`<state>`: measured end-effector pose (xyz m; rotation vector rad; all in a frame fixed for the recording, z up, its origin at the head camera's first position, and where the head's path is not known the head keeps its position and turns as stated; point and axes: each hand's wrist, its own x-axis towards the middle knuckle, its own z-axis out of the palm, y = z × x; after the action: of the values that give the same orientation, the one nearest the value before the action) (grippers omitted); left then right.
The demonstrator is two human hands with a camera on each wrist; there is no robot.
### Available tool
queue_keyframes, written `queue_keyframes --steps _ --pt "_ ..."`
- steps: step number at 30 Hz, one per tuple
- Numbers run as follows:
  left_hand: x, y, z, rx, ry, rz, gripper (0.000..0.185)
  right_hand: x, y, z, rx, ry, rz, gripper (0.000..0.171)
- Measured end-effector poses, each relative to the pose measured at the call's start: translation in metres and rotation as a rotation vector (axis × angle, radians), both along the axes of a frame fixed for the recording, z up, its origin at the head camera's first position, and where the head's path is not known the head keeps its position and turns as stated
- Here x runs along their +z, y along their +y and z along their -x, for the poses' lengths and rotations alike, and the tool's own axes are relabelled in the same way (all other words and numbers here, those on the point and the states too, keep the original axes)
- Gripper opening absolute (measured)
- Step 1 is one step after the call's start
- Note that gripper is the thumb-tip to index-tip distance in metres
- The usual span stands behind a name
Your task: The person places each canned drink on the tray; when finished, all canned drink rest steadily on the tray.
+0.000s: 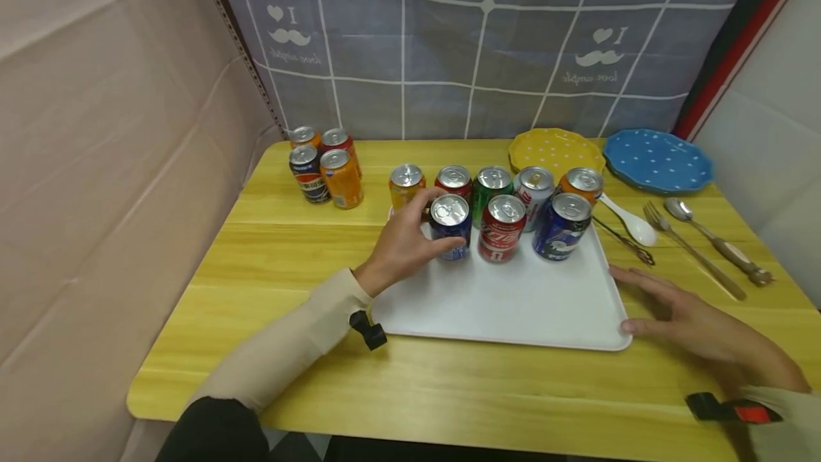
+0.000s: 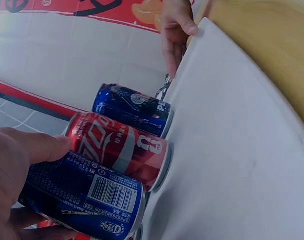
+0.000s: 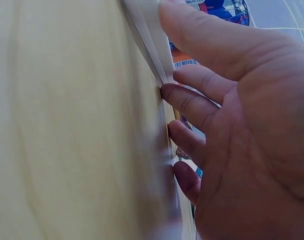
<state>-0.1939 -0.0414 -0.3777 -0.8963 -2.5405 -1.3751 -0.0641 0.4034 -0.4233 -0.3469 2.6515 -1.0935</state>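
Note:
My left hand (image 1: 403, 242) grips a dark blue soda can (image 1: 450, 215) at the front left of the can group on a white tray (image 1: 513, 309). In the left wrist view, the can's barcode faces the camera and its base is close to the tray. Right beside it stands a red cola can (image 1: 502, 235), then a blue Pepsi can (image 1: 561, 232). Behind these three is a row with a yellow can (image 1: 407, 190), a red can, a green can (image 1: 492, 182), a silver can and an orange can. My right hand (image 1: 695, 323) has its fingers extended at the tray's right edge.
Several cans, including an orange one (image 1: 343, 182), cluster at the table's back left. Yellow (image 1: 554, 148) and blue (image 1: 658, 160) dotted plates lie at the back right. A white spoon (image 1: 635, 224), a fork (image 1: 693, 248) and a metal spoon (image 1: 721, 242) lie right of the tray.

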Motion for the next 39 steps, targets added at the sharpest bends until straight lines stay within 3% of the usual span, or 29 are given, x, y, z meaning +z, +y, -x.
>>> queue_keyframes --steps 4,14,22,32,39 --pt "-0.005 0.005 0.003 -0.001 0.014 -0.002 0.075 0.001 -0.002 0.0 -0.001 -0.011 -0.002 0.09" --pt "-0.009 0.009 0.006 0.074 0.052 0.109 0.079 0.005 -0.003 0.002 -0.004 -0.026 -0.057 0.092" --pt "-0.011 0.012 0.009 0.076 0.061 0.126 0.078 0.006 -0.003 0.002 -0.008 -0.028 -0.087 0.092" --pt "-0.015 0.016 0.009 0.082 0.132 0.206 0.082 0.003 -0.002 0.0 0.0 -0.012 -0.052 0.091" --pt "-0.012 0.002 0.013 0.103 0.082 0.175 0.096 0.003 -0.002 0.0 -0.004 -0.02 -0.056 0.091"
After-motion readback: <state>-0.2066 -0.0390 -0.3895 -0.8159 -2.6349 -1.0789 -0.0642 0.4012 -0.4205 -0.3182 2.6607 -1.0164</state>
